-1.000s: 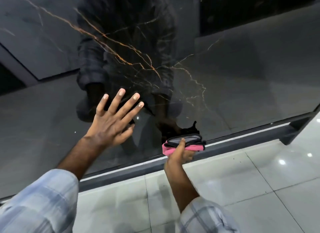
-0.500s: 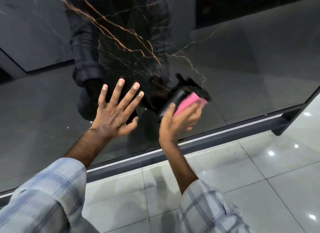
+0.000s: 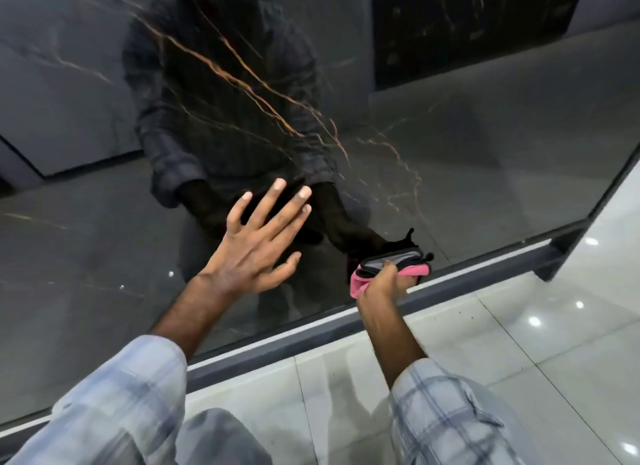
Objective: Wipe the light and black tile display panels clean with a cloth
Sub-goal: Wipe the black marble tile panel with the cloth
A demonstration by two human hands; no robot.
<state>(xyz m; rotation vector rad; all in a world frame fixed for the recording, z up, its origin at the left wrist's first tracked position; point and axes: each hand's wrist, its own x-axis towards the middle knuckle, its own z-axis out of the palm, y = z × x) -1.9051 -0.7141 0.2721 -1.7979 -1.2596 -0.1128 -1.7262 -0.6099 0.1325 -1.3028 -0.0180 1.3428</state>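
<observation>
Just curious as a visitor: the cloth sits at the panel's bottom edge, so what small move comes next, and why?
Probably sweep the cloth upward over the black panel. The right hand grips it at the bottom edge, beside the frame, so nothing remains below; the left hand presses flat on it.

A tile showroom: a large glossy black marble-look display panel (image 3: 485, 146) with orange veins stands in a grey metal rail (image 3: 277, 347) on a polished white tiled floor (image 3: 519, 353).
</observation>
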